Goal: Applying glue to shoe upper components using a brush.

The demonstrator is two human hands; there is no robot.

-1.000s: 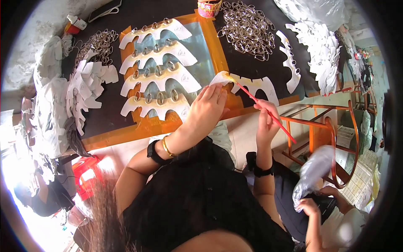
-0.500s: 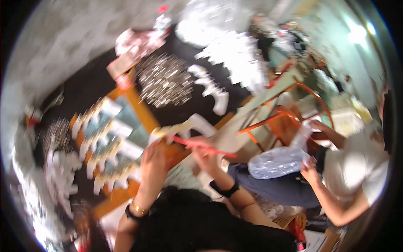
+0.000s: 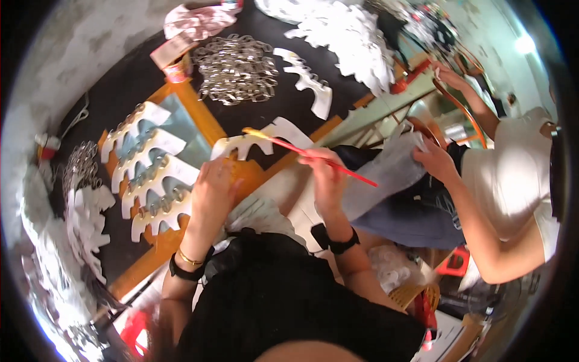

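Coating of a white strip [image 3: 288,131], viewed from above. The strip lies by the near edge of the table [image 3: 139,78], just beyond the left hand [image 3: 212,184], whose fingers are close together at its left end; whether they press or pinch it cannot be told. The right hand [image 3: 329,178] pinches the red brush [image 3: 291,147] between thumb and fingers, the yellow tip at the strip's far edge — contact not resolved. For an even coat, the left fingers should probably pin the strip flat, clear of the wet band, while the brush travels lightly along the edge, thinly loaded so that nothing runs into the cut-outs.

Surface: black, with a blue-grey panel [image 3: 196,114] bordered in orange; ringed strips [image 3: 184,171] lie there in rows. Beyond are metal rings [image 3: 235,69], a tub [image 3: 177,72], a pink cloth [image 3: 199,23] and a white pile [image 3: 356,51].

Room: a mottled wall [image 3: 54,54] at upper left; at right, a co-worker [image 3: 500,157] in a white top holds a greyish bag [image 3: 386,169] — a chair [image 3: 467,114] stands near.
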